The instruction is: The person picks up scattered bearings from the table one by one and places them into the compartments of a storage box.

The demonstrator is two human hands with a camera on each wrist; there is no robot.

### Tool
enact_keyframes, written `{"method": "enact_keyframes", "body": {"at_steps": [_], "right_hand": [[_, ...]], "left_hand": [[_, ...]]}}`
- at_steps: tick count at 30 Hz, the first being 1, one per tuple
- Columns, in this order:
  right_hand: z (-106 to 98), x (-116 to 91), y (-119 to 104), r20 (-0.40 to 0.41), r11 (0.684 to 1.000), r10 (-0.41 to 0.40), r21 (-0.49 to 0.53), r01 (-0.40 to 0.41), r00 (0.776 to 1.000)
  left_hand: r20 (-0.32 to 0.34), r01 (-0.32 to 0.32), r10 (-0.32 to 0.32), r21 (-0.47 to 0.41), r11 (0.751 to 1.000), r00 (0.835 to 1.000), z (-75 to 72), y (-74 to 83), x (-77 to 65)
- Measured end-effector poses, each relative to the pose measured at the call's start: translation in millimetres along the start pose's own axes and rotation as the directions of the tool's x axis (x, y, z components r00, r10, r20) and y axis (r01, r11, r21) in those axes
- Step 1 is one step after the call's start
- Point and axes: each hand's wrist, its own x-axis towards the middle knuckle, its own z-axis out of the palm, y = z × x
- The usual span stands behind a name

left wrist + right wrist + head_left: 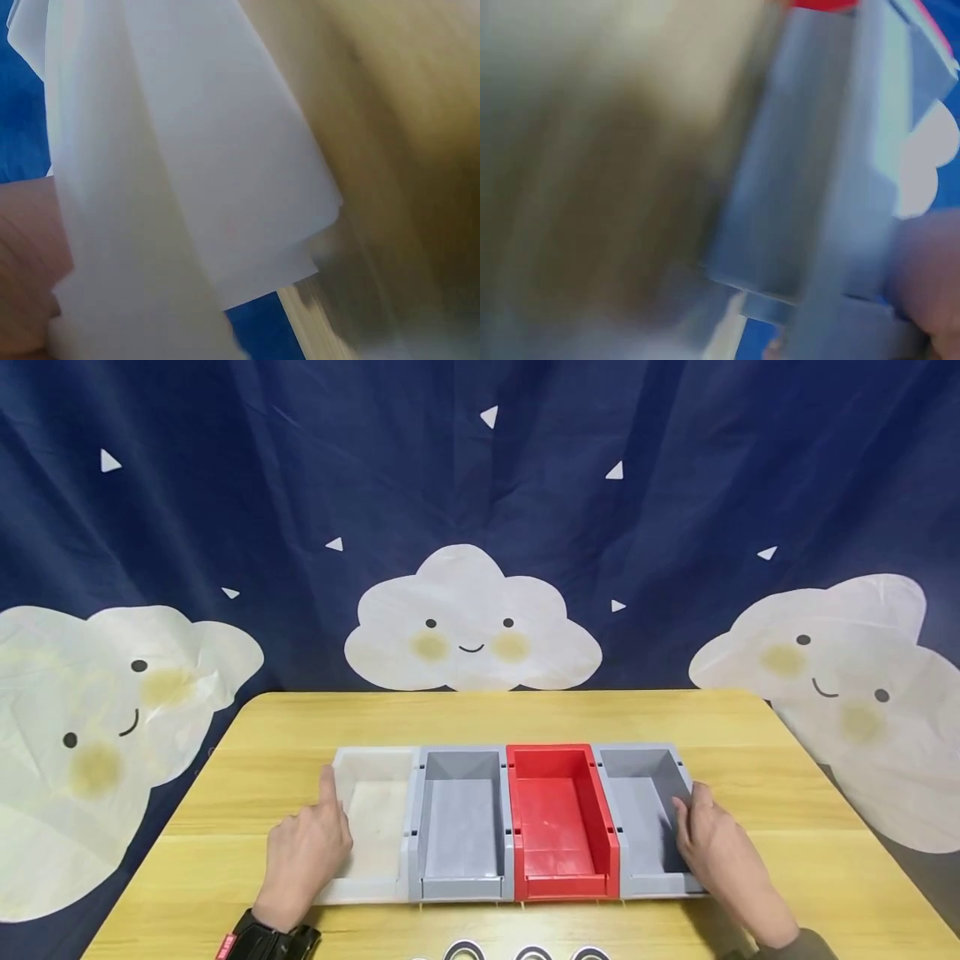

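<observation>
Four storage bins stand side by side in a row on the table: a white bin [377, 827], a grey bin [462, 818], a red bin [558, 818] and another grey bin [637, 818] at the right end. My left hand [303, 856] grips the white bin's outer left wall, index finger stretched along it. At the other end my right hand [727, 860] holds the right grey bin's outer wall, its thumb on the inner side. Close up, the left wrist view shows the white bin's side [225, 150]; the right wrist view, blurred, shows the grey bin's side [787, 172].
Several ring-shaped parts, dark and silver like bearings [463, 944], are cut off at the lower frame edge, in front of the bins. The wooden table [480, 714] ends at a dark blue curtain [420, 468] with cloud faces.
</observation>
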Motion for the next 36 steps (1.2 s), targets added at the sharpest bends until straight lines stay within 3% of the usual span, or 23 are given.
{"method": "enact_keyframes", "body": {"at_steps": [2,4,5,7,9,11,13,14,15,16,18,20,22,23,26,36], "right_hand": [[-9,2,0,0.169,0.996,0.084,0.014,-0.088,0.982],[-20,3,-1,0.290,0.986,0.163,-0.014,-0.167,0.943],[-24,3,-2,0.289,0.984,0.175,-0.019,-0.177,0.941],[-35,-1,-9,0.217,0.987,0.162,-0.017,-0.162,0.963],[-44,-6,-19,0.071,0.996,0.081,0.019,-0.083,0.994],[-53,-13,-34,-0.014,0.999,-0.016,0.028,0.016,1.000],[-58,-22,-50,0.030,0.995,-0.089,0.053,0.088,0.996],[-59,-26,-57,0.125,0.990,-0.117,0.089,0.107,0.985],[-58,-30,-64,0.241,0.987,-0.136,0.113,0.112,0.961],[-55,-34,-69,0.354,0.983,-0.163,0.138,0.121,0.921],[-44,-43,-77,0.558,0.977,-0.191,0.188,0.102,0.808],[-30,-49,-81,0.681,0.968,-0.241,0.222,0.118,0.692],[-16,-57,-83,0.706,0.956,-0.291,0.229,0.181,0.646],[-10,-61,-84,0.708,0.952,-0.306,0.227,0.205,0.636],[4,-72,-84,0.683,0.937,-0.347,0.237,0.255,0.642],[20,-91,-90,0.548,0.925,-0.371,0.286,0.248,0.750]], "left_hand": [[0.004,0.001,-0.001,0.004,1.000,1.000,0.7,-0.3,-0.8],[0.001,0.002,-0.002,0.002,1.000,1.000,1.8,-0.2,-1.0],[-0.002,0.001,-0.001,0.002,1.000,1.000,2.4,0.1,-0.9],[-0.013,0.002,-0.002,0.000,1.000,1.000,3.6,0.5,-0.4],[-0.030,-0.001,0.001,-0.002,1.000,1.000,4.8,0.9,0.4],[-0.042,-0.002,0.002,0.001,1.000,0.999,5.3,1.1,1.3],[-0.046,0.003,-0.003,0.000,1.000,0.999,4.9,0.9,2.0],[-0.042,0.009,-0.009,-0.002,1.000,0.999,4.3,0.7,2.3],[-0.034,0.018,-0.018,-0.005,1.000,0.999,3.6,0.5,2.6],[-0.021,0.029,-0.029,-0.008,1.000,0.999,2.8,0.2,2.7],[0.003,0.047,-0.046,-0.014,0.999,0.999,1.1,-0.6,2.6],[0.021,0.057,-0.057,-0.016,0.998,0.998,0.0,-1.2,2.4],[0.027,0.059,-0.059,-0.015,0.998,0.998,-0.7,-1.5,2.0],[0.027,0.061,-0.060,-0.015,0.998,0.998,-0.9,-1.6,1.7],[0.027,0.066,-0.065,-0.021,0.998,0.998,-1.2,-1.0,0.8],[0.005,0.063,-0.063,-0.023,0.998,0.998,0.0,2.5,0.6]]}}
